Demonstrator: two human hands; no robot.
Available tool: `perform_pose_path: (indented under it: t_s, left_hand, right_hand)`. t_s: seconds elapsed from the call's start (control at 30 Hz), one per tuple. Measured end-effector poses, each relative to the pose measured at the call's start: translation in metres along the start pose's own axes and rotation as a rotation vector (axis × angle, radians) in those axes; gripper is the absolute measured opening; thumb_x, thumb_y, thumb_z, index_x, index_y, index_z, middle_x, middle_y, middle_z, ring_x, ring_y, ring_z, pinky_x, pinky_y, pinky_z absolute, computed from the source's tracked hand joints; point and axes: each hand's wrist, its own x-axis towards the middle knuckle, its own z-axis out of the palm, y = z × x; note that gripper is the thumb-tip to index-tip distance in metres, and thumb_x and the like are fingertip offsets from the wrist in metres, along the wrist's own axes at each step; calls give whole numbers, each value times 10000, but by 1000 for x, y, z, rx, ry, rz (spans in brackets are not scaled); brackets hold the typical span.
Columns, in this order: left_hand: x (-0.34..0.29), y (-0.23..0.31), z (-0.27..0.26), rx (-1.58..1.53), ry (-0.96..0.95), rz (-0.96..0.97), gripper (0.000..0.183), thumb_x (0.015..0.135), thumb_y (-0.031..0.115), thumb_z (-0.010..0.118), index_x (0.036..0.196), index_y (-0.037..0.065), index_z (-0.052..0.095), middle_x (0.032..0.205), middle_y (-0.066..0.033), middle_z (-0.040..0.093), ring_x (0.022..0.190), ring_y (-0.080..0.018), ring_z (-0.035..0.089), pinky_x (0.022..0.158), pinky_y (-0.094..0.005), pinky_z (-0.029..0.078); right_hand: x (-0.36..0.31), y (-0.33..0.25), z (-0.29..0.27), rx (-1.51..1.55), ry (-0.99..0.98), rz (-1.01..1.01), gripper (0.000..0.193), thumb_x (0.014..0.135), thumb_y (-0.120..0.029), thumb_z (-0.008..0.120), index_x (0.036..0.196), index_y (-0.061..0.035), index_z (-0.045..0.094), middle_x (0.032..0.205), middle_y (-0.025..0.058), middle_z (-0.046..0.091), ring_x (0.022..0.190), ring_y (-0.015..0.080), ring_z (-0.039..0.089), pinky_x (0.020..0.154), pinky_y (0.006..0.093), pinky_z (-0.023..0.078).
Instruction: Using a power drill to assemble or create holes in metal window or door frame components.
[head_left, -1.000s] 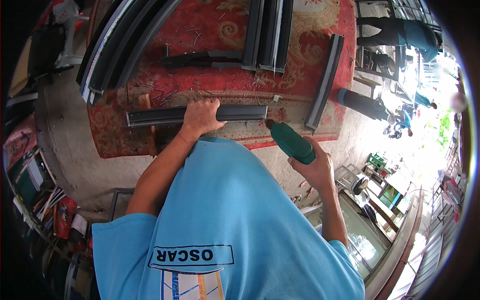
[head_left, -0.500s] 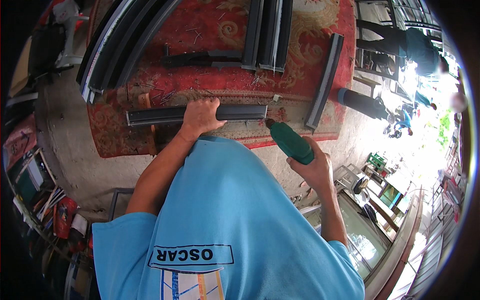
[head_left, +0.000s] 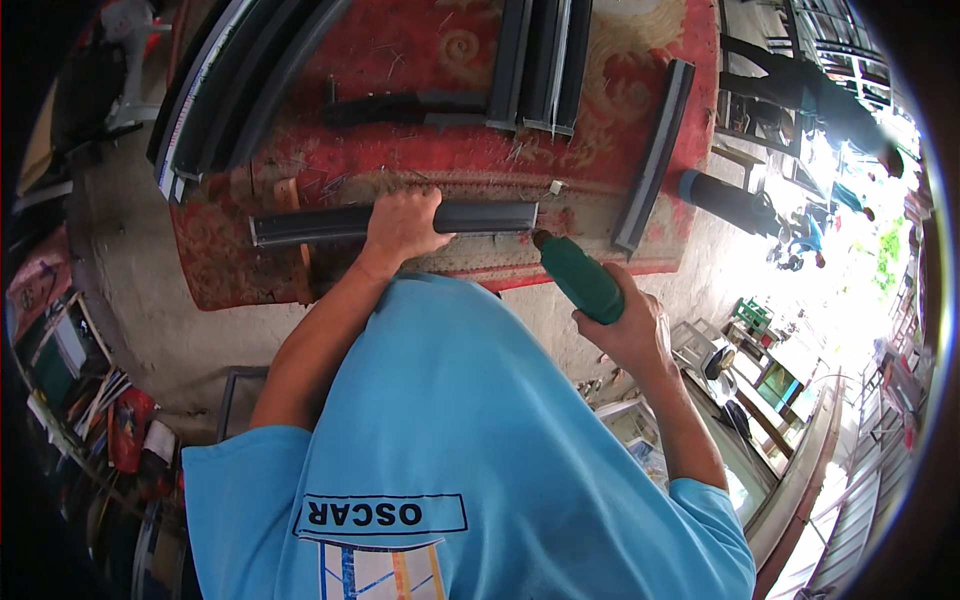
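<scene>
My left hand (head_left: 405, 228) is wrapped over the middle of a short dark grey metal profile (head_left: 490, 216), which lies crosswise near the close edge of a red carpet-covered work surface (head_left: 400, 165). In my right hand (head_left: 635, 325) is a green power drill (head_left: 582, 282), gripped at its rear. Its dark nose points away and to the left, right at the profile's right end. Whether the tip touches the metal I cannot tell. A wooden strip (head_left: 292, 235) runs under the profile's left part.
Long dark profiles (head_left: 290, 75) lie far left, and more (head_left: 545, 70) stand in a group at the far middle. Another short profile (head_left: 655, 155) rests slantwise at the right. A dark cylinder (head_left: 725, 200) sits beyond the carpet. Another person (head_left: 830, 100) is at the upper right.
The drill has shifted slightly up with its nose still by the profile's right end. My right forearm has swung a little outward. My left hand keeps its hold.
</scene>
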Motion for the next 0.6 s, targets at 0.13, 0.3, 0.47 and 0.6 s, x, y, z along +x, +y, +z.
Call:
perform_pose_path:
  t_s: [0.13,0.3,0.47,0.6]
  left_hand:
    - [1,-1,0,-10,-18,-5,510,671,478,879,943,96,681,847,-110,725,848,-309,744,729,-452,594]
    - [3,-2,0,-4,9,5,498,667,470,889,933,103,683,857,-97,731,845,-297,748,729,-449,592]
    - [3,-4,1,-59,12,6,485,673,456,890,930,101,682,859,-93,733,847,-298,749,738,-452,588]
    - [1,-6,3,-84,-17,-16,482,674,445,889,935,96,683,861,-103,734,848,-304,748,741,-453,586]
  right_hand:
    - [9,-8,-6,-71,-29,-9,727,737,-364,812,1382,-141,562,1009,203,755,949,419,733,875,521,568]
    - [18,-24,-19,-145,-94,-27,727,738,-364,804,1385,-137,560,988,195,756,940,410,731,861,529,558]
    - [20,-44,-22,-275,-155,-43,791,750,-351,791,1460,-143,511,1020,203,745,966,398,731,862,530,553]
    - [17,-57,-15,-472,-267,31,895,733,-345,813,1534,-180,447,1083,189,714,984,403,727,898,534,539]
